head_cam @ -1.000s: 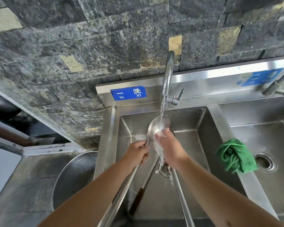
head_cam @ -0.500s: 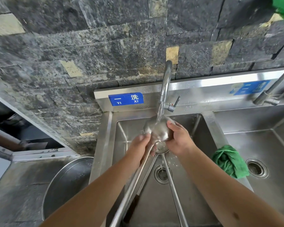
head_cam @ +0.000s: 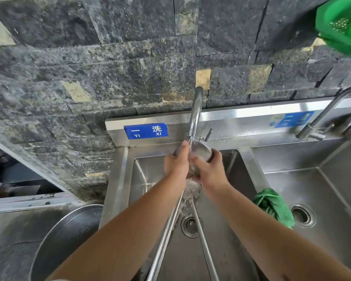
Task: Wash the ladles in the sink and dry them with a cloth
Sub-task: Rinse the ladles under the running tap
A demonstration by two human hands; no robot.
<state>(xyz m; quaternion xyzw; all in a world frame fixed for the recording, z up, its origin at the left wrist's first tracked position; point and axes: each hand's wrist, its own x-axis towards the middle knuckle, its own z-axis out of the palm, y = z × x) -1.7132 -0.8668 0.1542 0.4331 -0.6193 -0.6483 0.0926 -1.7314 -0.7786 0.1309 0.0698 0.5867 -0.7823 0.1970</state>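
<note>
Both hands grip one ladle (head_cam: 201, 154) | steel bowl shiny, wet | left hand (head_cam: 176, 165) | right hand (head_cam: 208, 169)

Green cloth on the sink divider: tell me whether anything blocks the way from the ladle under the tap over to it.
Nothing visible blocks it. Both hands, left hand and right hand, hold the ladle under the faucet. The green cloth lies on the divider to the right, with open basin between them.
</note>
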